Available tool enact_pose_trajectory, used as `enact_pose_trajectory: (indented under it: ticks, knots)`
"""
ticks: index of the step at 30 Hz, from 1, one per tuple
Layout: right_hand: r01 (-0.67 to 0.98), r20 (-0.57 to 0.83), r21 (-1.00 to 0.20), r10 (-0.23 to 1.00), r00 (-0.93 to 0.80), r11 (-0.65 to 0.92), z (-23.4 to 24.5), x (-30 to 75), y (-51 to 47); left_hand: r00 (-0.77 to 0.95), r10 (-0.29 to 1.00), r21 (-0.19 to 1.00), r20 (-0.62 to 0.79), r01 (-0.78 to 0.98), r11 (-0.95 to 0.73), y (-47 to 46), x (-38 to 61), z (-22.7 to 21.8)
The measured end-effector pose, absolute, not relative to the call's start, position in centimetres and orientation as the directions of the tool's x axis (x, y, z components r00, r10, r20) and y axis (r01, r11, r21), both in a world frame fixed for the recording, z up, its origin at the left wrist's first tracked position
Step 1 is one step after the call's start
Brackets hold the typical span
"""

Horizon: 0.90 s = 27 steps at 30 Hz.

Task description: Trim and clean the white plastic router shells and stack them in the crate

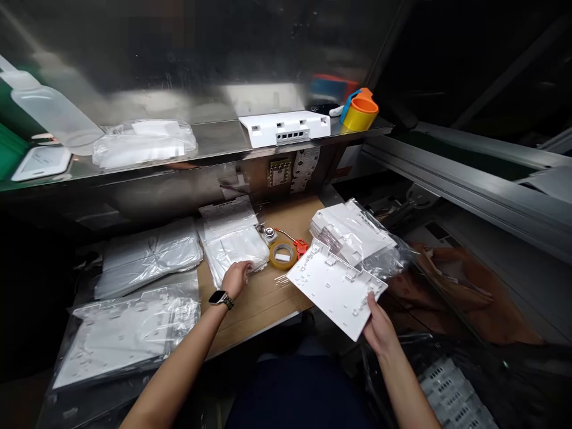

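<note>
My right hand point(378, 325) grips a white plastic housing panel point(333, 287) by its right corner. The panel is tilted, and its inner side with small clips and posts faces up. My left hand point(235, 278), with a watch on the wrist, reaches to the near edge of a stack of clear plastic bags point(236, 244). Its fingers are pinched together at the bags' corner. Just right of that stack lie a roll of tape point(283, 255) and red-handled scissors point(300, 246). Beyond the held panel sits a pile of bagged white panels point(353, 232).
More folded bags point(149, 253) and a bagged panel point(129, 333) lie at the left. A metal shelf point(214, 140) behind carries a squeeze bottle point(53, 110), a white housing point(286, 128) and a yellow-orange cup point(361, 112). Stacked white parts point(453, 393) are low at right.
</note>
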State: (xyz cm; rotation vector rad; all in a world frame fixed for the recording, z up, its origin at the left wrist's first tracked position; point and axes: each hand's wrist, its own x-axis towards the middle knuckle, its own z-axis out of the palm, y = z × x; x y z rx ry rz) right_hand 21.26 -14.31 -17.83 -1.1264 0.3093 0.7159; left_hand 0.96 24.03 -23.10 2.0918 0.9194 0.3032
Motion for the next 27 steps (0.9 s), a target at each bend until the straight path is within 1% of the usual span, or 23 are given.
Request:
enact_pose_trajectory:
  ticks: [5,10,12,16,20,24,27]
  knots:
    - [-0.651,-0.549,-0.726,0.384,0.742,0.221,-17.4,20.0,-12.1,0.673,0.718,0.793,-0.178,0.53,-0.301,26.6,0.8,-22.2]
    - [-0.593,-0.478,-0.782,0.427,0.768,0.191,-16.7,18.4,-9.5,0.697,0.649,0.835,-0.306,0.524,-0.168,27.9,1.5,-22.9]
    - [-0.549,-0.435,-0.819,0.441,0.785,0.169,-16.7,17.7,-8.7,0.707,0.622,0.853,-0.336,0.508,-0.116,28.0,1.7,-23.3]
    - [-0.406,-0.338,-0.913,0.477,0.811,0.043,-16.6,16.6,-7.5,0.696,0.636,0.876,-0.333,0.478,-0.064,27.8,2.0,-24.0]
    - [-0.223,-0.244,-0.969,0.524,0.816,-0.105,-15.9,15.0,-5.7,0.675,0.671,0.882,-0.306,0.466,-0.066,27.6,2.4,-24.0]
    - [-0.049,-0.131,-0.987,0.591,0.796,-0.154,-15.7,12.9,-3.0,0.663,0.693,0.877,-0.283,0.471,-0.093,27.8,3.0,-23.5]
    - [0.071,-0.04,-0.987,0.652,0.757,-0.143,-15.9,11.8,-1.2,0.667,0.684,0.872,-0.294,0.48,-0.093,28.2,3.3,-23.2]
